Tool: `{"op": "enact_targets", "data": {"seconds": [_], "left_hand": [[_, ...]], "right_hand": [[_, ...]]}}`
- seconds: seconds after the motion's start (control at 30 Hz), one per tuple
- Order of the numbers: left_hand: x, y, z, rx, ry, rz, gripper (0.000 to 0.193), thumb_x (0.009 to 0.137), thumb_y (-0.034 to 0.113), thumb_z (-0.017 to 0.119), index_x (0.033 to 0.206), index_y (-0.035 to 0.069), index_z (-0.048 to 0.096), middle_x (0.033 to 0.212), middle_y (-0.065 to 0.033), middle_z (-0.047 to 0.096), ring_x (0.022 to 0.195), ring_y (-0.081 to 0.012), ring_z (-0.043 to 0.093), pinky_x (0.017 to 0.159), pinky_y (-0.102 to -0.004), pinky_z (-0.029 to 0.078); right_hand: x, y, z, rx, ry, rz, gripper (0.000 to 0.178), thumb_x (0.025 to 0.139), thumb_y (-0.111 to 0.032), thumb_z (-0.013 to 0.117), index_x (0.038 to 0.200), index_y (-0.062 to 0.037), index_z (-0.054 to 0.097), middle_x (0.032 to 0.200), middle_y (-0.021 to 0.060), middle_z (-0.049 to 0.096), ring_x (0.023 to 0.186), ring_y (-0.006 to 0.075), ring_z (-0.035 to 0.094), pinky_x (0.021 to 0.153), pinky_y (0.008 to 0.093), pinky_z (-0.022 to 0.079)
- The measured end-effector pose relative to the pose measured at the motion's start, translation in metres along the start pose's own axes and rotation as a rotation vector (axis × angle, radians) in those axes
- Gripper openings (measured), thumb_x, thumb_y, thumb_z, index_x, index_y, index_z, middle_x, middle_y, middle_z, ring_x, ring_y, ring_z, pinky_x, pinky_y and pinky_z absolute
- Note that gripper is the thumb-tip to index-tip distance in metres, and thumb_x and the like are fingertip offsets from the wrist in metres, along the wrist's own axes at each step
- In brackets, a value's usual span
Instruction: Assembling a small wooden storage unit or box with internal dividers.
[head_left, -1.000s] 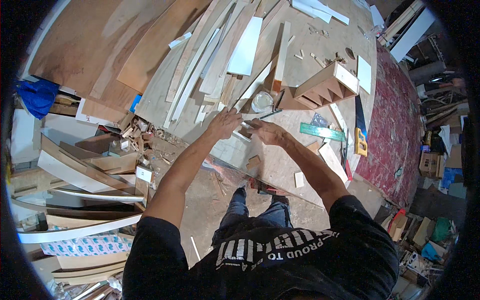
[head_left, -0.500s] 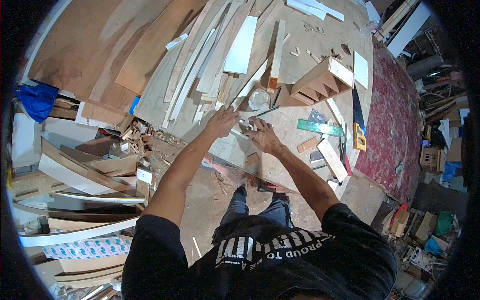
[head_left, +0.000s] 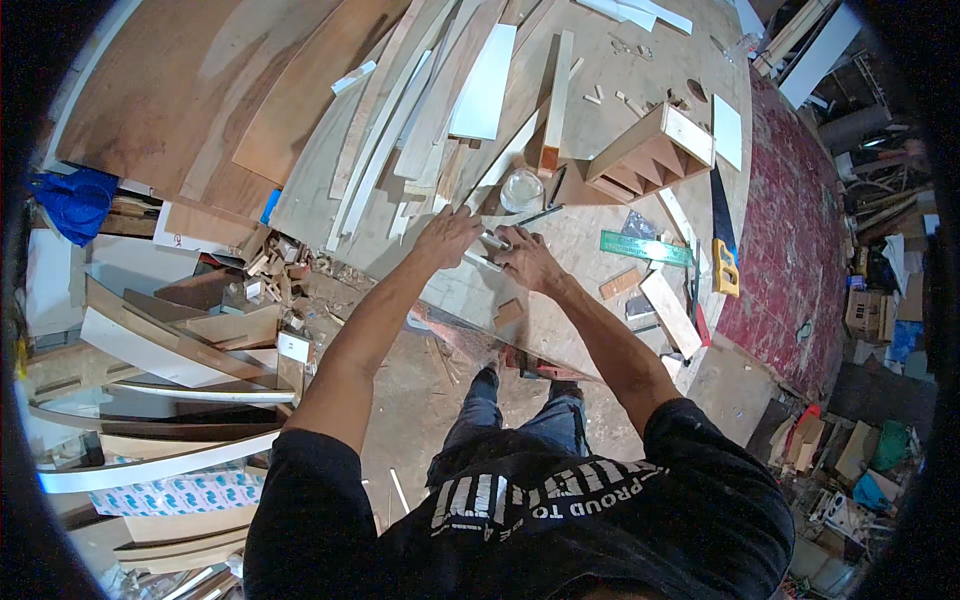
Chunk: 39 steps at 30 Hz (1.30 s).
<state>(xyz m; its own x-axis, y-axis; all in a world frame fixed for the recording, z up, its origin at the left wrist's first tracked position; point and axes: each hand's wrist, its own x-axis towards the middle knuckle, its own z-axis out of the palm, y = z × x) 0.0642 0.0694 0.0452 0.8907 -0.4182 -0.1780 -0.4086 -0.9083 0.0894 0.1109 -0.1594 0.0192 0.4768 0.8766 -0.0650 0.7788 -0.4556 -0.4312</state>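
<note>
Both hands are close together at the near edge of the plywood worktop. My left hand rests with bent fingers near the ends of the long strips; whatever its fingertips hold is hidden. My right hand has its fingers curled at a small pale piece lying between the hands. A thin light strip runs below that piece. Just beyond the fingers stand a clear round container and a slim dark stick-like tool. A small brown wood block lies nearer to me.
Long wooden strips and a white panel cover the far left. On the right are an open wooden box with dividers, a green ruler, a handsaw with a yellow handle and a pale board. Offcuts pile at left.
My right hand's fingers have drawn in closer around the small pale piece. My left hand has shifted very slightly right. The view has moved a little; the other items stay put.
</note>
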Motion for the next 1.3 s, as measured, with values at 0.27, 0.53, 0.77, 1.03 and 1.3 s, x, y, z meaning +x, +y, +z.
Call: {"op": "enact_targets", "data": {"seconds": [0.27, 0.53, 0.77, 1.03, 1.3], "left_hand": [[0.006, 0.002, -0.009, -0.031, -0.137, -0.02, 0.051, 0.077, 0.0, 0.063, 0.128, 0.006, 0.06, 0.131, -0.0049, 0.056, 0.127, -0.0248, 0.047, 0.105, -0.042, 0.039], [0.0, -0.005, 0.006, 0.005, 0.058, 0.016, 0.04, 0.075, 0.002, 0.065, 0.114, 0.009, 0.064, 0.115, -0.0018, 0.058, 0.118, -0.0234, 0.051, 0.097, -0.0403, 0.042], [0.002, -0.003, -0.004, -0.061, -0.072, -0.011, 0.049, 0.074, 0.0, 0.065, 0.123, 0.006, 0.062, 0.128, -0.0053, 0.058, 0.123, -0.0257, 0.05, 0.104, -0.0413, 0.039], [0.001, -0.002, -0.001, -0.033, 0.048, 0.002, 0.04, 0.077, -0.001, 0.063, 0.116, 0.009, 0.064, 0.121, -0.0029, 0.059, 0.122, -0.0241, 0.05, 0.103, -0.0402, 0.04], [0.0, -0.004, -0.001, -0.074, -0.049, -0.02, 0.052, 0.074, -0.002, 0.065, 0.125, 0.006, 0.061, 0.128, -0.0065, 0.058, 0.121, -0.0256, 0.051, 0.103, -0.0408, 0.041]], "right_hand": [[-0.004, -0.003, -0.006, -0.045, -0.004, -0.014, 0.044, 0.079, -0.021, 0.073, 0.122, -0.0227, 0.065, 0.145, 0.0128, 0.043, 0.134, 0.0351, 0.041, 0.099, 0.0576, 0.041], [-0.019, -0.026, 0.011, 0.361, 0.181, 0.268, 0.072, 0.076, -0.015, 0.077, 0.138, -0.008, 0.042, 0.138, 0.0233, 0.043, 0.124, 0.0417, 0.049, 0.097, 0.0533, 0.044], [-0.023, -0.039, 0.046, 0.299, 0.43, 0.535, 0.038, 0.075, -0.011, 0.078, 0.106, 0.001, 0.059, 0.097, 0.0205, 0.064, 0.086, 0.0342, 0.068, 0.076, 0.0414, 0.054], [-0.025, -0.047, 0.068, 0.647, 0.422, 0.665, 0.013, 0.083, -0.009, 0.062, 0.083, 0.0028, 0.068, 0.065, 0.0085, 0.064, 0.055, 0.0144, 0.057, 0.052, 0.031, 0.048], [-0.019, -0.06, 0.056, 0.545, 0.371, 0.702, 0.014, 0.083, -0.009, 0.062, 0.083, 0.0039, 0.067, 0.083, 0.0265, 0.066, 0.078, 0.0432, 0.066, 0.074, 0.046, 0.052]]}}
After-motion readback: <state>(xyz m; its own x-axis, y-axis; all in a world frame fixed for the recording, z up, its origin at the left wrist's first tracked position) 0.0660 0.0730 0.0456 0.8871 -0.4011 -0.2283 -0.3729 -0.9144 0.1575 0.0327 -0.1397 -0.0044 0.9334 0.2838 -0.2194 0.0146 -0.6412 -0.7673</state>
